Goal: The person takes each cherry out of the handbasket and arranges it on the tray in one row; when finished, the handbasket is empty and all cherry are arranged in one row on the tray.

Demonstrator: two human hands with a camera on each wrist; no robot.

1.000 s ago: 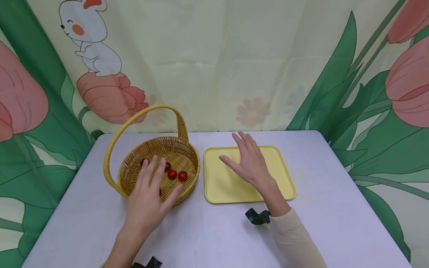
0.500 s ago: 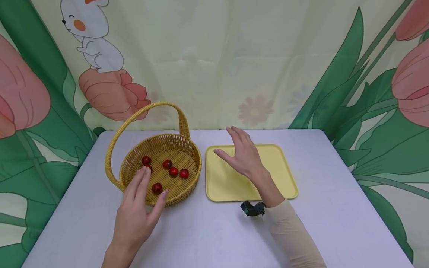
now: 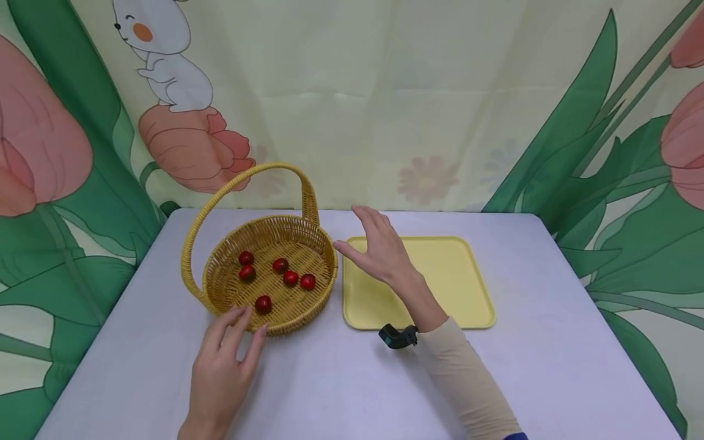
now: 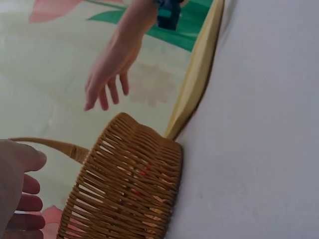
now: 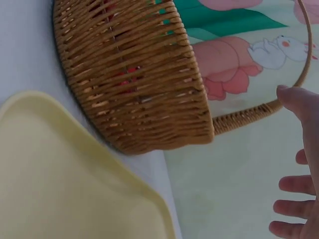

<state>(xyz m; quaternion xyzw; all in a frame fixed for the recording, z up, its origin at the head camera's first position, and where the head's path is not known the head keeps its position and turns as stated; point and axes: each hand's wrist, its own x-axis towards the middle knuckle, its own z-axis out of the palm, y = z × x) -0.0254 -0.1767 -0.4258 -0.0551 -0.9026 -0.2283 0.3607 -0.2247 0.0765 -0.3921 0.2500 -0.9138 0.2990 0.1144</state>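
Observation:
A round wicker basket (image 3: 324, 299) with a tall arched handle (image 3: 211, 201) stands on the left of the table. Several dark red cherries (image 3: 263, 304) lie spread over its floor. My left hand (image 3: 222, 360) hovers at the basket's near rim, fingers relaxed and holding nothing; whether a fingertip touches the rim I cannot tell. Above the left side of the yellow tray (image 3: 440, 287) floats my right hand (image 3: 379, 247), fingers extended and thumb spread toward the basket's right rim. In the right wrist view that hand (image 5: 304, 164) is apart from the basket wall (image 5: 134, 84).
The tray lies flat just right of the basket. Under both is a white-covered table (image 3: 341, 391). A printed curtain (image 3: 352, 110) with a rabbit and tulips hangs behind the table's far edge. A black wrist camera (image 3: 397, 336) sits on the right wrist.
My left hand has drawn back from over the basket to its near rim, uncovering more cherries. The right hand has shifted left toward the basket. The head view has shifted slightly.

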